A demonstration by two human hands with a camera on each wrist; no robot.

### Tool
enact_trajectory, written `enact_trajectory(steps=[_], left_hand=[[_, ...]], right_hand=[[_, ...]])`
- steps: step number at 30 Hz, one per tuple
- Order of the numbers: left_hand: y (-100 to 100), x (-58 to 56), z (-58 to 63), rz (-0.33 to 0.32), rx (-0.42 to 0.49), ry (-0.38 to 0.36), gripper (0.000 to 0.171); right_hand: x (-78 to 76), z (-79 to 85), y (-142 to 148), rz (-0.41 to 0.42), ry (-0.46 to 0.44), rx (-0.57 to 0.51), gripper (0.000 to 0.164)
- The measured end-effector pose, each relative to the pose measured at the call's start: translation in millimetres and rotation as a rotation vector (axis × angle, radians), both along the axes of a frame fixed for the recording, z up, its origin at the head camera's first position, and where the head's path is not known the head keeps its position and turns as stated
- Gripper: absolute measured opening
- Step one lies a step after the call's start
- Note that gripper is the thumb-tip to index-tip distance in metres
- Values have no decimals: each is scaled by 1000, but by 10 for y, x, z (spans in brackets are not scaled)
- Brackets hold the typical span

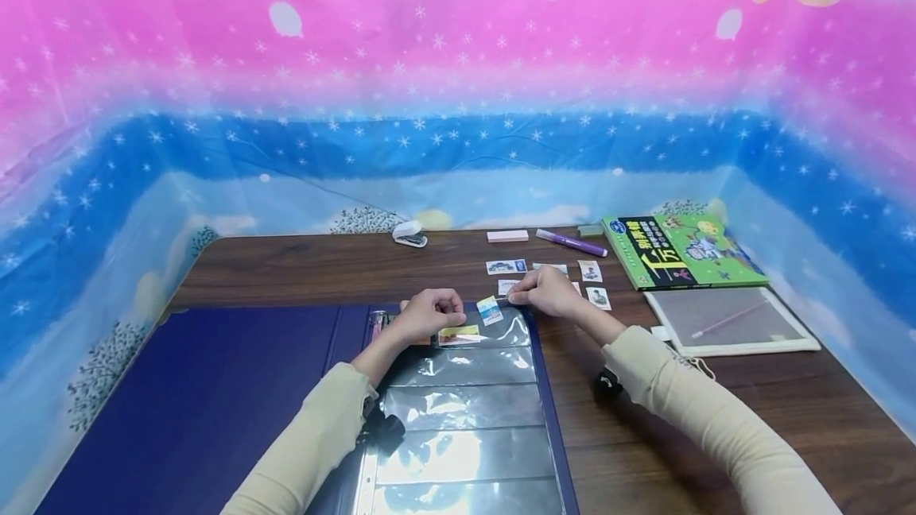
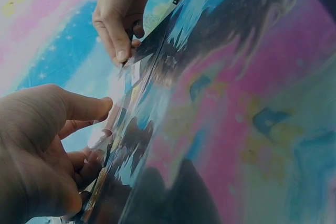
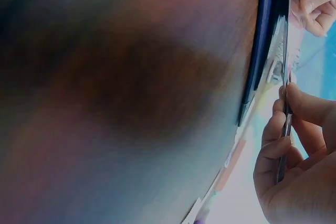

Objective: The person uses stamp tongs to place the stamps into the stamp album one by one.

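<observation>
A dark blue stamp album (image 1: 243,388) lies open, its black page (image 1: 458,412) made of clear strip pockets. At the top pocket my left hand (image 1: 429,315) pinches the clear film (image 2: 100,145). My right hand (image 1: 547,291) holds slim metal tweezers (image 3: 286,129) at the page's top right edge. A blue and yellow stamp (image 1: 490,311) sits tilted at the top strip, near the tweezers' tips; whether they grip it I cannot tell. A yellow-red stamp (image 1: 459,334) lies in the top pocket beside my left hand, which partly hides another stamp.
Several loose stamps (image 1: 506,266) lie on the wooden table (image 1: 286,269) beyond the album. Further back are a white stapler (image 1: 409,234), a pink box-shaped item (image 1: 507,236) and a purple marker (image 1: 571,242). At right lie a green book (image 1: 687,253) and a mesh pouch (image 1: 730,320).
</observation>
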State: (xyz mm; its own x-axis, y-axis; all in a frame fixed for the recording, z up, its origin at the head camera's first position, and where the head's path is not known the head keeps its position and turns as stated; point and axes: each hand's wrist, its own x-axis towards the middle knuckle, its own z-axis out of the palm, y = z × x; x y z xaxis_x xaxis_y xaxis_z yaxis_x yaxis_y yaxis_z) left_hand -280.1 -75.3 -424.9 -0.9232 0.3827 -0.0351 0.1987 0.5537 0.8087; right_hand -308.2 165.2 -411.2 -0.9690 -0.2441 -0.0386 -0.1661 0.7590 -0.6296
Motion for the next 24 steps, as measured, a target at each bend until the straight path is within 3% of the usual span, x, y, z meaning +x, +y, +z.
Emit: enact_trajectory(steps=[14,24], left_hand=[[9,-3,-10,10,-3,-4,10],[18,-9,-6,23,-12,-23,11]], right_hand=[[134,9,52,68,98,62,9],[87,54,152,145,51,113,11]])
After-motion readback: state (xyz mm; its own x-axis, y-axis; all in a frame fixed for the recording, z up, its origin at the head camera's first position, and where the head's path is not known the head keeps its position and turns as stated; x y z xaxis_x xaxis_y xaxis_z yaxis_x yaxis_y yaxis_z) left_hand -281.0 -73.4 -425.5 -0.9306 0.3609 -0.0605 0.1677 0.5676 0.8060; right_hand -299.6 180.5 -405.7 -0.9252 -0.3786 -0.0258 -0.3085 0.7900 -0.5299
